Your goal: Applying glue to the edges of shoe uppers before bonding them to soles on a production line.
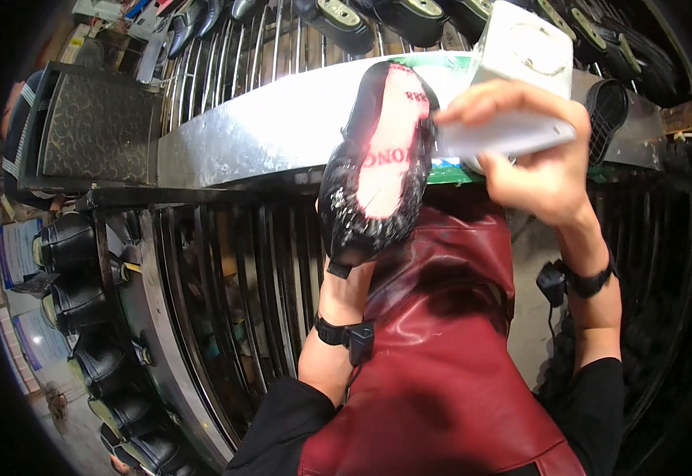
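A black shoe upper point(338, 190), bottom side up, shows a pink insole board point(385, 166) with red print and a gathered, glossy black edge around it. My left hand holds it from beneath; the shoe hides that hand's fingers, and only the left wrist point(349, 285) shows below the shoe. My right hand point(548, 186) is closed around the pale, flat handle of a brush point(512, 136). The brush's end meets the shoe's right edge, where motion blurs it. Right behind this hand stands a square white container point(524, 44) with a round opening on top.
A shiny metal bench top point(243, 119) runs across in front of me. On it, a black outsole point(606, 111) lies at the right. Racks with several black shoes point(338, 20) stand beyond and at the left point(84, 305). A patterned dark panel point(96, 127) sits at the left.
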